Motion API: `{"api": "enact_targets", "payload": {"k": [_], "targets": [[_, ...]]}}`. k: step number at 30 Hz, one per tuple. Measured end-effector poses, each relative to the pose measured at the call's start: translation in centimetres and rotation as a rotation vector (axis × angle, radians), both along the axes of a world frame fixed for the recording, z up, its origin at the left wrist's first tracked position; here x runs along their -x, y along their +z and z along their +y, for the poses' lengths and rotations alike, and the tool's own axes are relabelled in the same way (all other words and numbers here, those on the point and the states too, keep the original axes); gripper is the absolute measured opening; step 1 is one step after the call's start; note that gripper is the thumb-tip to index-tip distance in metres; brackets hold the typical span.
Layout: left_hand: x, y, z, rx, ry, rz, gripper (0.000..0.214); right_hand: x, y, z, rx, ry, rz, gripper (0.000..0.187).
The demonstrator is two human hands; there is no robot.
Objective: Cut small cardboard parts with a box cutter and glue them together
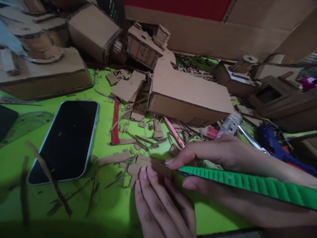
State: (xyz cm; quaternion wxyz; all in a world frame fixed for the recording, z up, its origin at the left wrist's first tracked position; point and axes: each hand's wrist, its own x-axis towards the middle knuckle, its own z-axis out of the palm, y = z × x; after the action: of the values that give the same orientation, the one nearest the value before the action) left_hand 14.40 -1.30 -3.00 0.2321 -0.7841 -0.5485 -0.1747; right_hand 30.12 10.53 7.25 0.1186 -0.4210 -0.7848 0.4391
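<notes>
small cardboard offcut (146, 168) flat on a green cutting mat (32, 165), held down under the fingertips (144, 172) of the left hand (160, 206); right hand (223, 155) closed around a green utility knife (247, 183), its thin blade tip at the cardboard. hands just apart, not clasped together. loose cardboard scraps (141, 138) strewn around them, with a red-faced cardboard strip (115, 122) and a pink strip (174, 132) among the bits. to the left, a black-screened smartphone (64, 142) lying face up beside a green plastic set square (27, 125). ahead, a closed cardboard box model (190, 92) tipped on the mat. farther right, a blue hot glue gun (274, 148) near the right hand. beyond, more cardboard models (146, 46).
</notes>
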Motion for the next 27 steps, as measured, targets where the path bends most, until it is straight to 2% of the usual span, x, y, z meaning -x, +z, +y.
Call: {"api": "enact_targets", "payload": {"k": [4, 8, 12, 14, 19, 23, 27], "targets": [[0.3, -0.5, -0.3, -0.006, -0.004, 0.054, 0.022, 0.0, 0.1, -0.1, 0.005, 0.017, -0.017, 0.018], [0.8, -1.2, -0.3, -0.081, -0.090, 0.134, 0.020, -0.1, 0.0, 0.0, -0.021, 0.014, -0.003, 0.014], [-0.2, -0.5, -0.3, -0.021, 0.021, -0.029, 0.020, -0.1, 0.1, 0.1, 0.000, 0.031, 0.032, 0.015], [-0.4, -0.3, -0.2, -0.023, 0.033, -0.043, 0.020, -0.2, 0.2, 0.1, 0.030, 0.032, 0.013, 0.015], [1.2, -0.8, 0.4, -0.116, -0.111, 0.175, 0.014, -0.7, 0.2, 0.0, 0.064, 0.024, 0.005, 0.019], [1.9, -0.9, 0.7, -0.134, -0.112, 0.188, 0.013, -0.7, 0.0, 0.0, 0.070, 0.037, 0.018, 0.027], [1.7, -0.8, 0.8, -0.132, -0.141, 0.202, 0.013, -0.3, -0.1, -0.1, 0.005, 0.003, 0.062, 0.014]]}}
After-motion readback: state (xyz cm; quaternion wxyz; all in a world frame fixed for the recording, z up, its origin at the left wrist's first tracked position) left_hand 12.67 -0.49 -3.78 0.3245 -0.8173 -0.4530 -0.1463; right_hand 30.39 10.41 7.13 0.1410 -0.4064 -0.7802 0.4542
